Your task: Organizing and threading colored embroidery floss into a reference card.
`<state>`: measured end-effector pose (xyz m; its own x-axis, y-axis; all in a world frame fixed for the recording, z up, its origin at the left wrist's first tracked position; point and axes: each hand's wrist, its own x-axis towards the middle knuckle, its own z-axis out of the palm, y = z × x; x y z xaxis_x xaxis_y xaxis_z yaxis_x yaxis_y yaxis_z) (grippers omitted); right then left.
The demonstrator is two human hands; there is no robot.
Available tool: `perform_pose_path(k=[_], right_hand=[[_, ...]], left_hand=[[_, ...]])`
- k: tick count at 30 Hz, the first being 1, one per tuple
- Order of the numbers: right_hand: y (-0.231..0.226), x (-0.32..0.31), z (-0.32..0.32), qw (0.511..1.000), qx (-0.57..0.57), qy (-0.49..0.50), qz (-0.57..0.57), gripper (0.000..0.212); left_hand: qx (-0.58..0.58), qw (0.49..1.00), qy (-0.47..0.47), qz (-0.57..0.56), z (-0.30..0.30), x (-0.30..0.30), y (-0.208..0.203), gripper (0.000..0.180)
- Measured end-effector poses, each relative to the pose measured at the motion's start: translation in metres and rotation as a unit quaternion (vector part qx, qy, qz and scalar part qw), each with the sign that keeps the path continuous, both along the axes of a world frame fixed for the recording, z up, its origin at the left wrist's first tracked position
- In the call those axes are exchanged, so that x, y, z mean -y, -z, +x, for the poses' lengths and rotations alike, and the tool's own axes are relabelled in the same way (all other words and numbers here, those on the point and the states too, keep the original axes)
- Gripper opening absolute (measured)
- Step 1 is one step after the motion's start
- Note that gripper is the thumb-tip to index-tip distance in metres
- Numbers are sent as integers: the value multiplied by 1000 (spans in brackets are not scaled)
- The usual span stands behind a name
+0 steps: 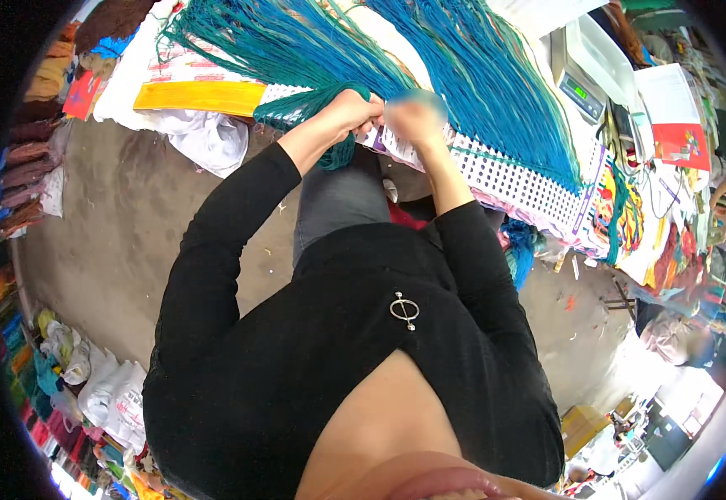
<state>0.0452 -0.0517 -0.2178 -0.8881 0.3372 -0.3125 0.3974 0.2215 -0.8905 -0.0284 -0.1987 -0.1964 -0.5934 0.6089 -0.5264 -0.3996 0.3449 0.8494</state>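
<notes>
Green yarn [303,107], fine and stringy, droops over white, dark-dotted sheeting [517,179], gripped in the curled fingers of the left hand [358,111]. Just beside, the right hand [417,118] is blurred; I can't tell its grip. Silky blue strands [492,79] fan out beyond.

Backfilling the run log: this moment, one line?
left grip: touching green threads; right grip: blurred, beside left; blue threads: spread ahead
</notes>
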Motion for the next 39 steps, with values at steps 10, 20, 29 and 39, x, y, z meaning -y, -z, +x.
perform_pose_path(k=[10,20,29,39], right_hand=[[1,0,6,998,-47,-22,19,19],[-2,-4,12,995,-56,-63,-53,19],[-6,16,12,994,-35,-105,22,25],[-8,7,9,994,-50,-93,-17,23]], left_hand=[[323,849,-78,411,-72,88,-78,34],[-52,990,-6,-130,-50,30,-37,15],[-150,919,-364,-30,-221,194,-14,41],[29,973,-154,172,-121,116,18,55]])
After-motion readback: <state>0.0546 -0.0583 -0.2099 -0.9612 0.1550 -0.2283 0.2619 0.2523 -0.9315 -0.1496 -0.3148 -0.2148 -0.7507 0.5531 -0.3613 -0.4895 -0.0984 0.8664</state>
